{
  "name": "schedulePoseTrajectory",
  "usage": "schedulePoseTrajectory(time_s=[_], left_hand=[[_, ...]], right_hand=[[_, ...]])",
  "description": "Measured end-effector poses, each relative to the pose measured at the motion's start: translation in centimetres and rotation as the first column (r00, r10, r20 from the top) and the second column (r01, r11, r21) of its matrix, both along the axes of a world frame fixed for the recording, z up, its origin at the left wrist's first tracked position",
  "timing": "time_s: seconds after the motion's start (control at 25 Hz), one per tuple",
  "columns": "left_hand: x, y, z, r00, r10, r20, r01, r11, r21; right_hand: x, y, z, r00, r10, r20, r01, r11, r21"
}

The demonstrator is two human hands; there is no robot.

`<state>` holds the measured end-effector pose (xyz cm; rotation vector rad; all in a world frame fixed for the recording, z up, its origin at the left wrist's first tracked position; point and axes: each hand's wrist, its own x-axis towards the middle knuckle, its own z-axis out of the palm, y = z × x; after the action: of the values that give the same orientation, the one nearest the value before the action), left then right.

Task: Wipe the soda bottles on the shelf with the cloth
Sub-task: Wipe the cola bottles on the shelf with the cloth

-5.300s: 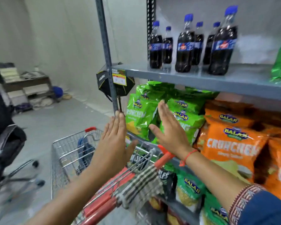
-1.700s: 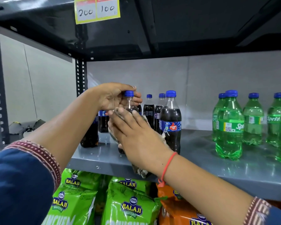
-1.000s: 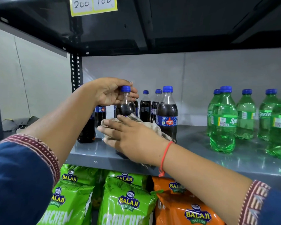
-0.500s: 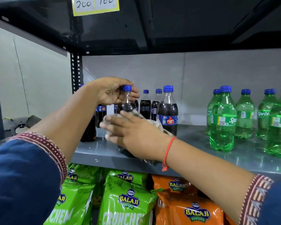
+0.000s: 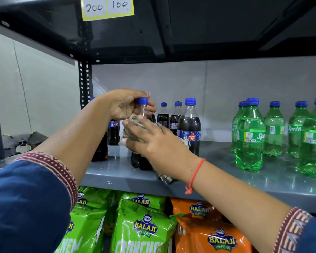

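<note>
A dark cola bottle (image 5: 142, 161) with a blue cap stands near the front of the grey shelf (image 5: 120, 175). My left hand (image 5: 124, 105) grips its neck just under the cap. My right hand (image 5: 153, 143) presses a checked cloth (image 5: 135, 119) around the bottle's body; a corner of the cloth hangs over the shelf edge. More dark cola bottles (image 5: 189, 125) stand behind and to the right of it, and others to the left are partly hidden by my left arm.
Several green Sprite bottles (image 5: 250, 136) stand on the right part of the shelf. Green snack bags (image 5: 144, 229) and orange snack bags (image 5: 212, 232) fill the shelf below. A dark shelf with a yellow price tag (image 5: 108, 8) hangs overhead. A perforated upright (image 5: 85, 83) stands at the left.
My right hand with the cloth has slid up the bottle's body toward the neck. My left hand has kept its hold at the cap.
</note>
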<state>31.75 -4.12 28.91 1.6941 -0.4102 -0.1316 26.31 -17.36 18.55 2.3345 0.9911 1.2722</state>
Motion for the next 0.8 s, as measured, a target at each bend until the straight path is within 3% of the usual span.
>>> schedulePoseTrajectory(time_s=[0.28,0.4,0.52,0.6,0.68,0.8], left_hand=[[-0.3,-0.3,0.5,0.995,0.082,0.062,-0.086,0.994,0.062],[-1.5,-0.8,2.0,0.912,0.192,0.362,-0.277,0.94,0.2],[-3.4,-3.4,3.5,0.741,0.207,0.639,-0.34,0.936,0.09],[-4.2,-6.0,3.8,0.734,0.12,0.668,-0.263,0.958,0.118],[-3.8,-8.3,3.1,0.752,0.045,0.657,-0.282,0.924,0.26],[-2.3,-10.5,1.3,0.846,0.017,0.533,-0.233,0.911,0.341]], right_hand=[[-4.2,-1.0,-1.2,0.977,0.17,0.128,-0.177,0.983,0.043],[-6.2,-2.7,-1.9,0.967,0.193,0.169,-0.203,0.978,0.044],[-7.0,-5.7,-1.5,0.968,0.121,0.218,-0.128,0.992,0.017],[-6.5,-8.0,-0.7,0.969,0.047,0.243,-0.056,0.998,0.031],[-5.6,-9.8,0.1,0.967,0.006,0.256,-0.027,0.997,0.079],[-3.5,-10.5,-0.8,0.973,0.022,0.229,-0.024,1.0,0.005]])
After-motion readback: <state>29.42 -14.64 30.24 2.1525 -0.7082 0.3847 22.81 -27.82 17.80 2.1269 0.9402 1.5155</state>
